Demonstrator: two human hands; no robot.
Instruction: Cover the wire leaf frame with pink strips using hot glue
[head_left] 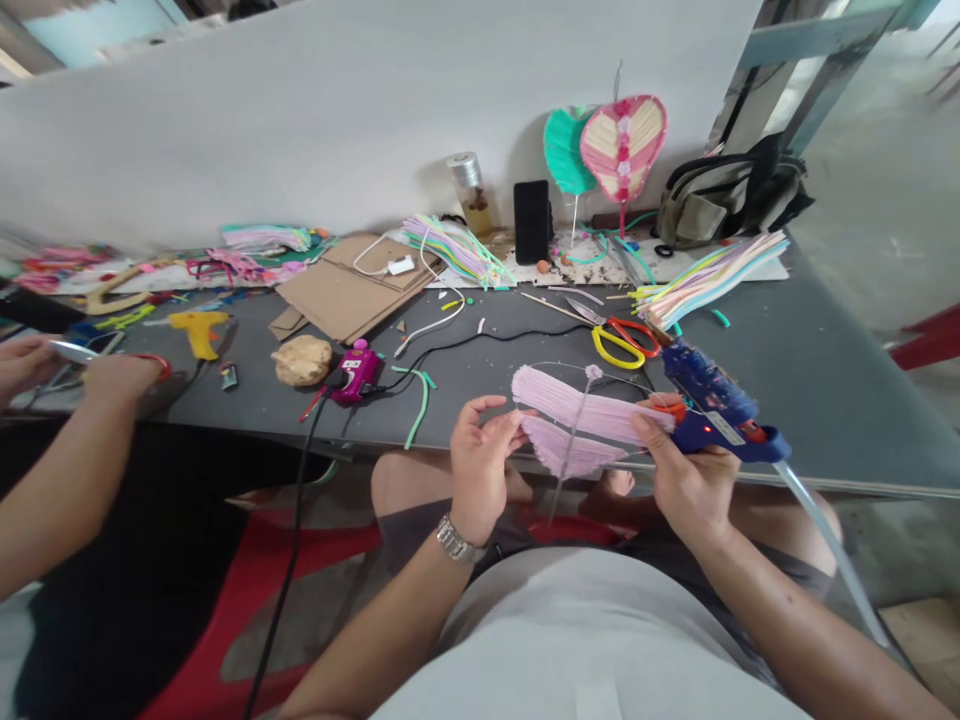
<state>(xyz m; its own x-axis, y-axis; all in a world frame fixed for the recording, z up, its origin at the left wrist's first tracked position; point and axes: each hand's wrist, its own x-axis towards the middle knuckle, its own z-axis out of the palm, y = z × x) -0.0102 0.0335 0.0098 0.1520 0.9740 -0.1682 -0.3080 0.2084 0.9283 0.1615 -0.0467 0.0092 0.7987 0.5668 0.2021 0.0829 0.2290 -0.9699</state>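
My left hand [482, 465] pinches the left edge of a half-filled pale pink fan [574, 400], thumb and forefinger on its rim. Fuzzy pink strips make two bands across a thin wire outline, with a straight stem down the middle and an uncovered gap between the bands. My right hand [694, 480] is closed around a blue glue gun [709, 395], and its thumb presses on the fan's right edge. A clear glue stick [832, 550] sticks out of the gun's back, and a small red light shows on its side. The fan hangs over my lap at the table edge.
Yellow-handled scissors [619, 348] lie just beyond the fan. Bundles of pastel pipe cleaners [720, 275], a phone [532, 222], finished fans [624, 150] and a bag [731, 195] line the wall. A pink power socket [356, 372] trails a black cable. At left, another person's hands [124, 380] hold scissors.
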